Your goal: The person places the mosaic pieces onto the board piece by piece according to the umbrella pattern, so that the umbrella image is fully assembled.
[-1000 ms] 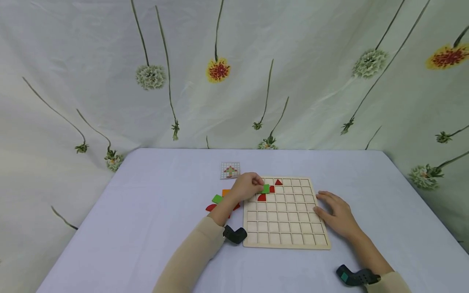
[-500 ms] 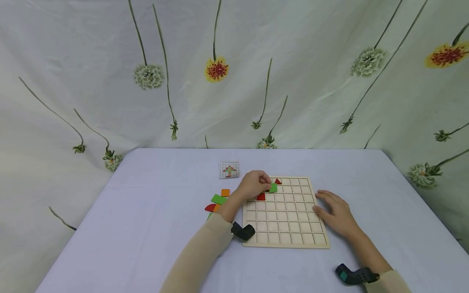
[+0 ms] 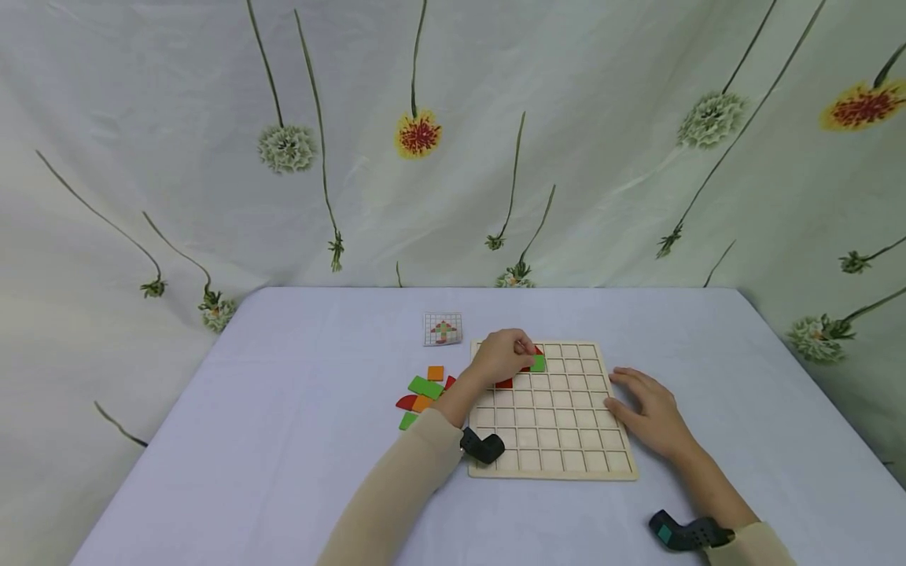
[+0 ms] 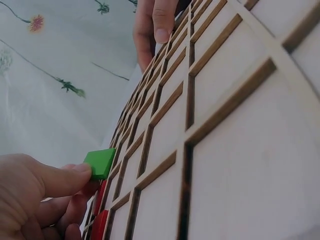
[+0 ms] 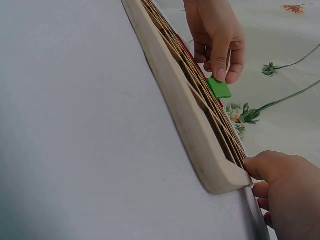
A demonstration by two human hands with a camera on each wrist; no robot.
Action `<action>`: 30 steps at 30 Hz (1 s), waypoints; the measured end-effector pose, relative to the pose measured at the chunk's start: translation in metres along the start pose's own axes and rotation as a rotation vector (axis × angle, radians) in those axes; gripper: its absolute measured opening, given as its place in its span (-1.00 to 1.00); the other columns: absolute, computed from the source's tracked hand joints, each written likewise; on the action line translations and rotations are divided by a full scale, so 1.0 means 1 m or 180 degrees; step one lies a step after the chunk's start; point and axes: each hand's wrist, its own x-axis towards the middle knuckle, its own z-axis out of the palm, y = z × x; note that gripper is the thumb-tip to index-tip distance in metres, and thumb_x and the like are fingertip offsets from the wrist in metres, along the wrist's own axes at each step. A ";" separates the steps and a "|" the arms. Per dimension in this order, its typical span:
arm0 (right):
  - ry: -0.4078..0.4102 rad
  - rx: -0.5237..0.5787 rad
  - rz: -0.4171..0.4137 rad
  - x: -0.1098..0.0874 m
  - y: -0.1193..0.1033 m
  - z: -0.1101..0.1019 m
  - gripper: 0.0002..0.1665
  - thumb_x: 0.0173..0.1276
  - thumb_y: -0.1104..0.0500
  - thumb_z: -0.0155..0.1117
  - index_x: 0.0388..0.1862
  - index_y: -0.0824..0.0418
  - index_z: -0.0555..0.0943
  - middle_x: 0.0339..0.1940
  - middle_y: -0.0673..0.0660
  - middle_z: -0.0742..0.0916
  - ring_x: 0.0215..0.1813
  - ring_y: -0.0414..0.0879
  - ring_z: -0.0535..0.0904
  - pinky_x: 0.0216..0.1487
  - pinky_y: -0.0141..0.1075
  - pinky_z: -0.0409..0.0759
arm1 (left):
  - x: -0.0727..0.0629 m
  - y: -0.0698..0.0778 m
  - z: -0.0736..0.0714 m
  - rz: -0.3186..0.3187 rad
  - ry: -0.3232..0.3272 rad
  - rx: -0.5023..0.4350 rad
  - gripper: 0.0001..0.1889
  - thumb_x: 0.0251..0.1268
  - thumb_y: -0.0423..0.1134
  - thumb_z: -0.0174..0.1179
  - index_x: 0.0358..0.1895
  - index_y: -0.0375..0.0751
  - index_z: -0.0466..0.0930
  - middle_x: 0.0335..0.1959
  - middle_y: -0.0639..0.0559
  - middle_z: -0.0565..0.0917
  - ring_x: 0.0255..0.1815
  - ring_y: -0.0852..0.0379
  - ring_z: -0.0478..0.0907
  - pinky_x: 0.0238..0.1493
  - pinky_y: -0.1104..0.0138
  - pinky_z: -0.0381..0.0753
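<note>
My right hand [image 3: 647,413] rests relaxed along the right edge of the pale wooden grid board [image 3: 552,440]. Over its far rows, my left hand [image 3: 501,356] pinches a bright green tile [image 3: 539,363], flat and square with sides about equal, pointing rightward near red pieces [image 3: 504,384].

Passable over front centre of grid board [image 3: 552,440] | blocked far-left by left hand [image 3: 501,355] | blocked right by right hand [image 3: 651,414]
</note>
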 end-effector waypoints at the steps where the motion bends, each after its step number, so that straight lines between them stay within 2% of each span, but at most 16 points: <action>1: -0.0004 -0.0003 0.0009 0.000 0.000 0.000 -0.47 0.34 0.10 0.28 0.16 0.43 0.53 0.26 0.42 0.51 0.34 0.38 0.29 0.26 0.34 0.08 | 0.000 0.000 0.001 0.0008 -0.0007 0.0031 -0.95 0.30 -0.27 0.29 -0.25 -0.14 0.65 -0.38 0.14 0.60 -0.35 0.22 0.51 -0.27 0.36 0.48; 11: 0.0003 0.0005 -0.0014 0.000 -0.001 0.000 -0.47 0.34 0.10 0.28 0.16 0.43 0.53 0.25 0.42 0.52 0.34 0.39 0.30 0.25 0.35 0.08 | 0.001 0.002 0.003 0.0142 -0.0001 0.0121 -0.96 0.29 -0.29 0.29 -0.26 -0.17 0.69 -0.42 0.15 0.62 -0.37 0.22 0.51 -0.28 0.36 0.48; 18: -0.0005 -0.0004 -0.0003 0.000 0.000 0.000 -0.47 0.34 0.09 0.28 0.16 0.42 0.53 0.26 0.42 0.51 0.34 0.39 0.30 0.25 0.35 0.08 | 0.000 0.005 0.006 0.0136 0.0052 0.0183 -0.94 0.30 -0.29 0.28 -0.26 -0.21 0.68 -0.43 0.12 0.62 -0.40 0.20 0.50 -0.30 0.36 0.47; 25: 0.0004 -0.0009 -0.0021 0.000 0.001 0.000 -0.47 0.34 0.09 0.28 0.15 0.43 0.53 0.25 0.42 0.52 0.34 0.39 0.30 0.26 0.33 0.09 | 0.000 0.002 0.009 0.0223 0.0059 0.0521 -0.93 0.31 -0.33 0.27 -0.33 -0.16 0.71 -0.39 0.10 0.58 -0.27 0.14 0.49 -0.18 0.34 0.48; 30: 0.0006 0.0008 -0.0012 0.000 0.002 0.001 -0.47 0.34 0.10 0.29 0.16 0.42 0.53 0.26 0.41 0.51 0.34 0.38 0.30 0.26 0.33 0.09 | 0.001 0.001 0.011 0.0169 0.0036 0.0477 -0.92 0.31 -0.31 0.27 -0.35 -0.14 0.70 -0.38 0.10 0.55 -0.27 0.14 0.49 -0.18 0.32 0.48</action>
